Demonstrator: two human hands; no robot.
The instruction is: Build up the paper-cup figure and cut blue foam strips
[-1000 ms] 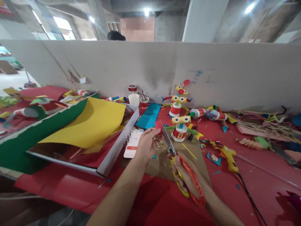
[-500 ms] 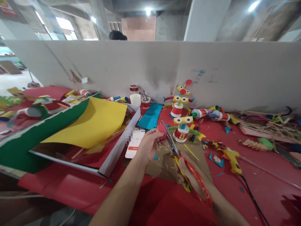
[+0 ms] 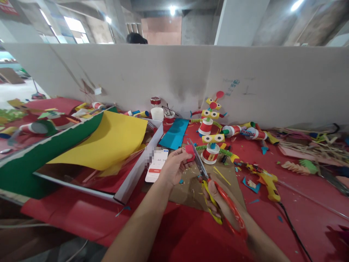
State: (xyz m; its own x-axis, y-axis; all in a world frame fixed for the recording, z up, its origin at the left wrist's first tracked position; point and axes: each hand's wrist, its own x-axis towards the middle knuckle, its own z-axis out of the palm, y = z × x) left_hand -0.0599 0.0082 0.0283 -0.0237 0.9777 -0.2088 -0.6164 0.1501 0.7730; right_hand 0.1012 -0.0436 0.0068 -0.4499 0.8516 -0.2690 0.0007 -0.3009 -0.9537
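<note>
Between the thumb and fingers of my left hand (image 3: 176, 164) is a small piece of red paper (image 3: 190, 153). My right hand (image 3: 218, 198) is wrapped round a pair of scissors (image 3: 201, 168) with red and yellow handles. Their blades point up and away, right beside the red paper's edge. Just beyond the blades stands a paper-cup figure (image 3: 210, 154) with a yellow eye piece and green folded arms. A brown board (image 3: 188, 196) littered with small scraps lies under my hands.
A white box (image 3: 131, 185) with yellow paper (image 3: 109, 142) stands at left, beside a phone (image 3: 156, 171) showing a timer. Blue paper (image 3: 175, 134) lies behind. To the right are a yellow hot glue gun (image 3: 269, 183) with its cord and more cup figures (image 3: 206, 127). A white partition (image 3: 136, 76) borders the table.
Both hands stay nearly in place, the left a touch further right with the red paper. The scissor blades look slightly changed in angle at the paper's edge.
</note>
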